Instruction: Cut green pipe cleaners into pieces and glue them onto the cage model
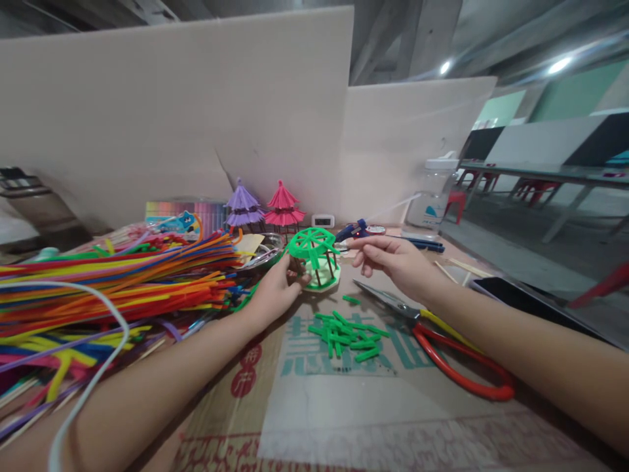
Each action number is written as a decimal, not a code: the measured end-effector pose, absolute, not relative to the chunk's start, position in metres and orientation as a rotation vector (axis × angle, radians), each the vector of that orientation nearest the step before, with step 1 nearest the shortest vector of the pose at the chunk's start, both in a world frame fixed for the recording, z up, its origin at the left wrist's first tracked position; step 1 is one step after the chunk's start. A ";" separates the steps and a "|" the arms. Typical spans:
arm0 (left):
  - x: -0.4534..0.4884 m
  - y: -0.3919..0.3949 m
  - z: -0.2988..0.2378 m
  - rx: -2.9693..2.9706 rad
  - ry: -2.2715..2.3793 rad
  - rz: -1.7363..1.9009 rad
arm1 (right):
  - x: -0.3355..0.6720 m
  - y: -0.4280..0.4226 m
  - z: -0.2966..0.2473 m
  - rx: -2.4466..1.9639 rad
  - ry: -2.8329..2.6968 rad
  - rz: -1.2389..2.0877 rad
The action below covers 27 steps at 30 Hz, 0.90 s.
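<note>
A small model pavilion has a round green spoked roof, brown posts and a pale base edged in green. My left hand grips it from the left, thumb and fingers closed at its posts and base. Just right of the roof is my right hand, its thumb and index finger in a pinch; whatever they hold is too small to make out. Below the pavilion lies a loose heap of short green pipe-cleaner pieces. Red-and-yellow-handled scissors lie open under my right forearm, blades toward the pavilion.
Bundles of coloured pipe cleaners crowd the left side, with a white cable in front. Behind stand a purple pavilion, a pink pavilion and a small digital display. A blue glue gun and clear jar are back right.
</note>
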<state>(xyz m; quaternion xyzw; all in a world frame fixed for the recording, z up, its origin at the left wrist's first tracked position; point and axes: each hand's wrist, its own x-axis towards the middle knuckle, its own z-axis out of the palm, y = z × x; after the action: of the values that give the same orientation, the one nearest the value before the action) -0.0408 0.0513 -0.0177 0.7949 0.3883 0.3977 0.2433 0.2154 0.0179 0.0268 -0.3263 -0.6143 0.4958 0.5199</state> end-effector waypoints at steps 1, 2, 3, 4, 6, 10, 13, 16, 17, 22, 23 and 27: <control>-0.040 0.052 -0.018 2.142 1.051 1.094 | 0.215 0.020 0.021 -0.816 -1.489 1.159; -0.040 0.053 -0.018 2.121 1.048 1.101 | 0.214 0.022 0.015 -0.860 -1.502 1.118; -0.040 0.054 -0.018 2.109 1.046 1.105 | 0.212 0.024 0.010 -0.912 -1.516 1.066; -0.040 0.054 -0.019 2.104 1.045 1.107 | 0.211 0.025 0.005 -0.973 -1.536 1.003; -0.040 0.055 -0.019 2.096 1.046 1.112 | 0.209 0.027 -0.002 -1.094 -1.591 0.863; -0.041 0.056 -0.020 2.071 1.034 1.119 | 0.206 0.023 -0.005 -1.249 -1.679 0.702; -0.041 0.056 -0.020 2.051 1.026 1.121 | 0.205 0.020 -0.002 -1.259 -1.689 0.715; -0.040 0.055 -0.019 2.066 1.025 1.111 | 0.204 0.017 0.000 -1.232 -1.694 0.704; -0.040 0.054 -0.019 2.075 1.022 1.108 | 0.203 0.016 0.001 -1.230 -1.702 0.692; -0.040 0.052 -0.019 2.122 0.999 1.085 | 0.200 0.009 0.008 -1.238 -1.714 0.643; -0.040 0.051 -0.019 2.137 1.000 1.082 | 0.199 0.008 0.010 -1.249 -1.721 0.620; -0.041 0.051 -0.019 2.187 1.015 1.100 | 0.199 0.003 0.019 -1.241 -1.804 0.594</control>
<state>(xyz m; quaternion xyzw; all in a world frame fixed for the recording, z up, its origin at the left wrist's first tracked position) -0.0413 0.0512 -0.0193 0.8005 0.3714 0.4026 0.2431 0.1990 0.0034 0.0185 -0.4956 -0.7206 0.2373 0.4229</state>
